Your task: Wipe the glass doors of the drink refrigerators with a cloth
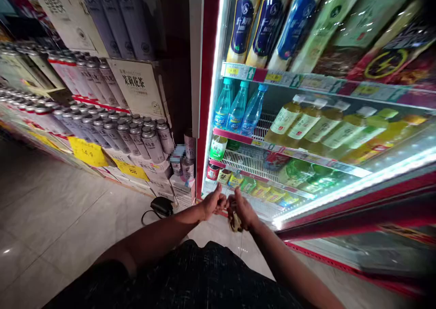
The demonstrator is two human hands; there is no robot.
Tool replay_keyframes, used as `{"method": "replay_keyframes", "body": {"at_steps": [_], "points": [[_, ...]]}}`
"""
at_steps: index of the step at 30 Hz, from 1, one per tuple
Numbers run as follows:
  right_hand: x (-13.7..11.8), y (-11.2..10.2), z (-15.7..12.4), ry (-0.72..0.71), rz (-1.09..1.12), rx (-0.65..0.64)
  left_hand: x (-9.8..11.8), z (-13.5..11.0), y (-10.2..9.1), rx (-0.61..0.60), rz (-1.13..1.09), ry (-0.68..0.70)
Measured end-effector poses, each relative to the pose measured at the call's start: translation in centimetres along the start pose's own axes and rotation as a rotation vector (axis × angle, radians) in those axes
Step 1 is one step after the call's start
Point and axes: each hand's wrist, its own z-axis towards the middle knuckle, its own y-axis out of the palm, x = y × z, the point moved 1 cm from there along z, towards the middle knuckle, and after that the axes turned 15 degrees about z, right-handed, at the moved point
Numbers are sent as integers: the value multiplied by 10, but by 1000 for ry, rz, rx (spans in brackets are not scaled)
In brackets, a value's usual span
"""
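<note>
Right hand (pixel 244 210) is gripping crumpled yellow-brown cloth rag (pixel 235 222) in front of lit red-framed drinks fridge (pixel 205 118); left hand (pixel 213 204) is clenching against it. Prob. early: wire shelves (pixel 245 161) untouched.

We count one cooler (pixel 205 118). Top row: three yellow bottles with dark blue labels (pixel 269 25). Second row: three blue water bottles (pixel 237 107) and six pale green tea bottles (pixel 304 122), though the far ones are blurred and we may be off by one. Third row: one green-label bottle (pixel 218 147). Two yellow price tags (pixel 86 152). Silver cans (pixel 150 143): dozens, too many for an exact count. Two hands, left hand (pixel 213 203) and right hand (pixel 243 209). One crumpled cloth (pixel 235 221). One black object (pixel 161 205).
</note>
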Motion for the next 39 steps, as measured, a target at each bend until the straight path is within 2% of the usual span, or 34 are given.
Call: {"method": "replay_keyframes", "body": {"at_steps": [3,9,12,14,19,24,31,35,39], "points": [[-43,11,-1,-80,172,-15,46,8,-8,-55,-22,72],[-133,36,-20,-385,331,-55,146,-2,-10,-226,-22,399],[-166,48,-25,-488,293,-32,180,-8,-14,-234,-54,436],[-181,54,-24,-509,254,1,192,-8,-18,-206,-102,435],[-195,68,-16,-474,195,89,198,0,-32,-181,-150,417],[-194,78,-14,-435,190,124,195,-1,-44,-249,-183,424],[-187,89,-12,-396,208,172,193,-9,-57,-263,-196,367],[-169,92,-1,-353,230,112,177,-8,-65,-243,-188,360],[-137,94,12,-266,262,90,144,-7,-74,-186,-190,287]]}}
